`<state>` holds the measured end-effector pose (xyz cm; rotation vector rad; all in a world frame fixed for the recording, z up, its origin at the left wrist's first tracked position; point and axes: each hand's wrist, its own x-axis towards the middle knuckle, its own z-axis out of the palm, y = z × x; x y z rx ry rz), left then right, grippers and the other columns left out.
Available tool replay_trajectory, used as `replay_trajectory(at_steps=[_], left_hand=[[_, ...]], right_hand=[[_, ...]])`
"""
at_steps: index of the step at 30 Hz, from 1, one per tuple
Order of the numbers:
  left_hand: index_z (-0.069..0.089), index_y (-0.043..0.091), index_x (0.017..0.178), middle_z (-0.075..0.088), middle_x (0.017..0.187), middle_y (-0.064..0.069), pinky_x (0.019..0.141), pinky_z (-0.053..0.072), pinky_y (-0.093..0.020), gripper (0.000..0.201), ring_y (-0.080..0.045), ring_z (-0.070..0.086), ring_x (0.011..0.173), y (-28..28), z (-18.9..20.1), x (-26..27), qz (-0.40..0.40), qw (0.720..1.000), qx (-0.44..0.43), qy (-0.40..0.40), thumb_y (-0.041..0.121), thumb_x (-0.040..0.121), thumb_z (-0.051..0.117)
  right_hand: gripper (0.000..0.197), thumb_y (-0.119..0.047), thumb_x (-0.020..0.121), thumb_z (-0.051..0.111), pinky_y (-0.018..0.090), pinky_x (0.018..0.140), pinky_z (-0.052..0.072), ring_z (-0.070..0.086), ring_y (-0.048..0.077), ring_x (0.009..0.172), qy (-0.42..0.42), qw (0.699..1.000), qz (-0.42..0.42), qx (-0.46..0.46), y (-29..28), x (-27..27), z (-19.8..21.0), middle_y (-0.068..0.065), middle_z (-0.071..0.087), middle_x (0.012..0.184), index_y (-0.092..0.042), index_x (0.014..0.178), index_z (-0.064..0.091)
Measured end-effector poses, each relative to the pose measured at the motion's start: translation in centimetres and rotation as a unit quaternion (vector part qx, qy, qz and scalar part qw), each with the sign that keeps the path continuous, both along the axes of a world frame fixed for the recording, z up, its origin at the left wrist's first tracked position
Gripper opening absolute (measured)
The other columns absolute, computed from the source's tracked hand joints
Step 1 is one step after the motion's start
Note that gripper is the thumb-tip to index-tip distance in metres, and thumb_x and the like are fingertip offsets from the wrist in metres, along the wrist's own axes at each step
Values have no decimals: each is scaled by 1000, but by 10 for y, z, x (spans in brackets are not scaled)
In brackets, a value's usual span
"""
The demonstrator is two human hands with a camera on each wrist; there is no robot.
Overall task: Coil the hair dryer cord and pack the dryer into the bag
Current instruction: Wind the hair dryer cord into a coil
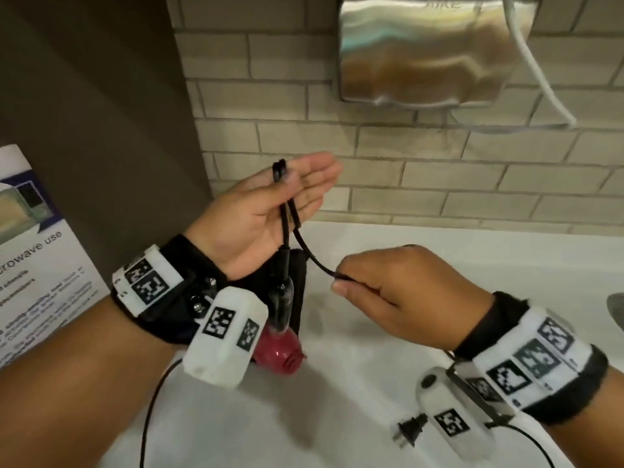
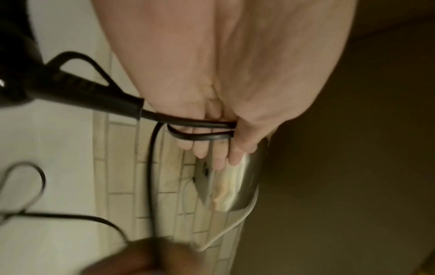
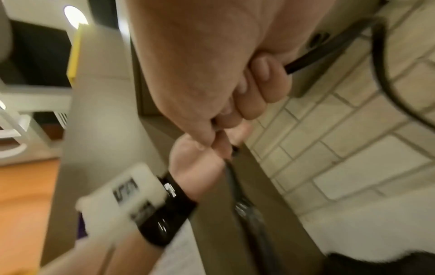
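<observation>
My left hand is held palm up with its fingers straight, and its thumb pinches a small loop of the black cord against the fingers. In the left wrist view the cord crosses the fingers and tucks under the thumb. The hair dryer, red body with a black handle, hangs by its cord below that hand, just over the white counter. To its right, my right hand pinches the cord a short way along. The plug lies on the counter near my right wrist. A black shape sits behind the dryer.
A steel hand dryer with a white cable hangs on the tiled wall behind. A printed notice leans at the left against a brown panel. A grey rim shows at the right edge.
</observation>
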<state>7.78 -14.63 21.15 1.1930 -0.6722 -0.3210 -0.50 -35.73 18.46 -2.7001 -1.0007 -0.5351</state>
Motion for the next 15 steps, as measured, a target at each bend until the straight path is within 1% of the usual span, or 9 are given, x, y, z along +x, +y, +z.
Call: replay_trajectory(at_steps=[2,4,5,6,8,10,12,14,15], left_hand=[[58,8,134,65,136,-10,116,35,-37,36,-18,56,132,-10,-7,-7,14,994,101,-38,18,106,37],[73,16,108,76,107,-6,99,47,-28,27,-15,69,106,-21,-14,-17,13,986,161,-50,27,100,50],[75,19,91,76,89,-6,89,50,-28,26,-17,71,90,-25,-15,-21,8,984,173,-49,33,95,54],[72,16,80,72,74,-9,81,51,-32,32,-22,70,74,-26,-16,-24,-3,984,173,-43,37,95,53],[59,8,73,53,54,-10,64,45,-40,47,-26,51,48,-25,-15,-23,-44,987,153,-14,40,102,42],[47,8,71,35,50,-3,52,32,-36,48,-18,29,41,-22,-13,-19,-109,987,117,24,39,105,34],[41,12,68,26,49,3,46,21,-33,46,-13,18,40,-20,-12,-15,-179,978,69,87,37,105,32],[39,14,65,21,47,5,45,16,-32,45,-11,14,38,-18,-11,-12,-246,958,10,148,38,103,34],[37,15,64,20,46,5,44,15,-31,45,-10,12,37,-16,-11,-12,-277,946,-17,167,38,103,36]], right_hand=[[24,-39,100,48,40,53,50,52,12,57,-27,999,19,-2,6,-4,26,-16,51,68,-25,83,57],[15,-38,96,55,40,58,53,59,10,64,-36,999,24,-3,7,-2,49,-17,64,77,-28,94,67],[15,-39,93,60,39,60,54,62,9,67,-25,999,18,15,6,2,58,-15,70,80,-28,96,70],[14,-39,91,64,38,62,53,63,7,68,-5,999,9,47,2,7,64,-13,71,79,-28,94,72],[12,-38,88,69,36,61,51,61,10,64,39,992,-19,123,-6,21,69,-8,68,71,-26,88,72],[11,-31,89,72,42,68,55,64,17,70,89,976,-31,195,-13,35,65,0,71,76,-21,87,72],[6,-23,92,69,38,77,57,68,20,79,132,956,-13,263,-14,44,53,7,74,85,-20,89,72],[14,-20,97,63,24,73,54,64,8,72,149,940,-2,307,-13,50,41,8,74,86,-29,91,72],[18,-21,98,61,22,71,51,61,5,69,154,935,0,319,-13,51,35,13,73,84,-34,93,72]])
